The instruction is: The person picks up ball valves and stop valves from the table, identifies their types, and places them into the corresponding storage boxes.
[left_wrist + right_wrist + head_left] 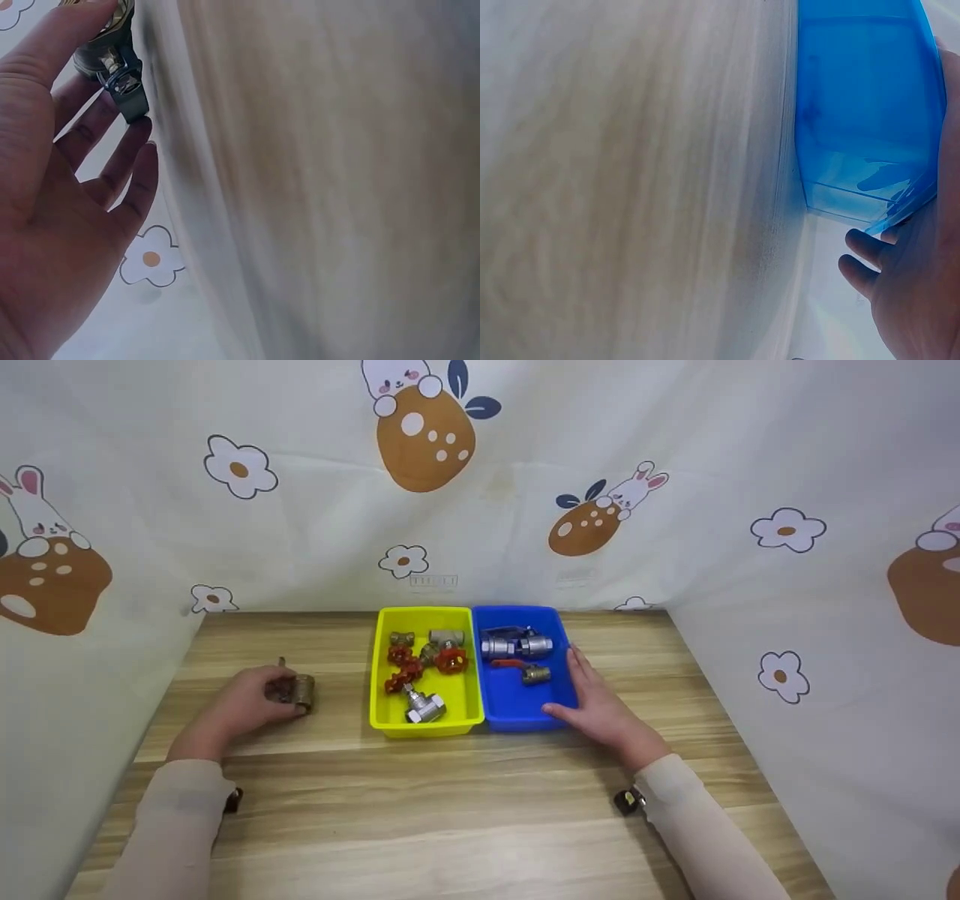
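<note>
At the left of the table, my left hand [251, 699] pinches a brass ball valve [303, 690] between thumb and fingers. The left wrist view shows part of this valve with its dark lever handle [132, 97] beside the fingertips; the rest is cut off by the frame. My right hand [600, 706] rests against the right side of the blue bin [517, 724], fingers straight along its outer wall and thumb over the front right rim. Inside that bin lie two silver ball valves [535, 646] and a brass one with a red lever [535, 674].
A yellow bin [427, 730] stands directly left of the blue one. It holds several valves with red handwheels [451, 660] and a silver tee-shaped valve [425, 706]. Patterned cloth [495, 510] walls the wooden table [420, 817] at the back and both sides.
</note>
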The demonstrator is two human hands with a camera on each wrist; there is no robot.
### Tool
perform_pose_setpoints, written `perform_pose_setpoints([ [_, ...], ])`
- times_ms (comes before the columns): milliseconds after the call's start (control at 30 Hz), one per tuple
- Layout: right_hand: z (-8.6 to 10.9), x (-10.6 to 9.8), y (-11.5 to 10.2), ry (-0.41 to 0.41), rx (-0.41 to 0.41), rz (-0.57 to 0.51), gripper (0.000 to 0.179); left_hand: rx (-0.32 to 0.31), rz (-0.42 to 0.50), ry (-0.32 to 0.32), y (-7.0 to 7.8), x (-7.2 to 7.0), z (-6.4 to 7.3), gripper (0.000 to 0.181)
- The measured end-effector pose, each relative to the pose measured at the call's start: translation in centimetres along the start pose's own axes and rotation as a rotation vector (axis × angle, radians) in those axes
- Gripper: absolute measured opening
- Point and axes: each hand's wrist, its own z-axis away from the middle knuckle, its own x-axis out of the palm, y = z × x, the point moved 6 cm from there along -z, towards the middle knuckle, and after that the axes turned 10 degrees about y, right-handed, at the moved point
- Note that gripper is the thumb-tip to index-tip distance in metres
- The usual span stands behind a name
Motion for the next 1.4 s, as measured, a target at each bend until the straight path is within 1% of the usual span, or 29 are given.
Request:
perform_pose_setpoints([
  [133, 0.0, 0.0, 0.1, -0.007, 0.007, 0.004, 0.115, 0.013, 0.008, 0.015, 0.5, -0.5, 0.0, 0.067],
  [267, 0.0, 0.1, 0.2, -0.008, 0.007, 0.005, 0.114, 0.018, 0.004, 0.016, 1.1, -0.9, 0.0, 0.068],
  [533, 0.0, 0.3, 0.4, -0.013, 0.003, 0.025, 0.115, -0.021, 0.004, 0.004, 2.4, -1.6, 0.1, 0.076],
  [767, 0.0, 0.2, 0.3, -0.015, -0.004, 0.011, 0.117, 0.051, -0.002, 0.015, 3.9, -2.1, -0.4, 0.072],
  [933, 0.0, 0.2, 0.3, -0.013, 0.005, 0.011, 0.115, 0.068, 0.008, 0.016, 5.2, -2.2, -0.6, 0.069],
  [1233, 0.1, 0.2, 0.3, -0.013, 0.007, 0.015, 0.115, 0.092, -0.022, 0.014, 7.3, -2.1, -0.8, 0.070],
  [1333, 0.1, 0.2, 0.4, -0.012, 0.002, 0.014, 0.115, 0.108, -0.028, 0.020, 8.0, -2.1, -1.0, 0.068],
  [1400, 0.1, 0.1, 0.3, -0.014, 0.002, 0.013, 0.116, 0.129, -0.026, 0.021, 8.5, -1.9, -1.2, 0.065],
])
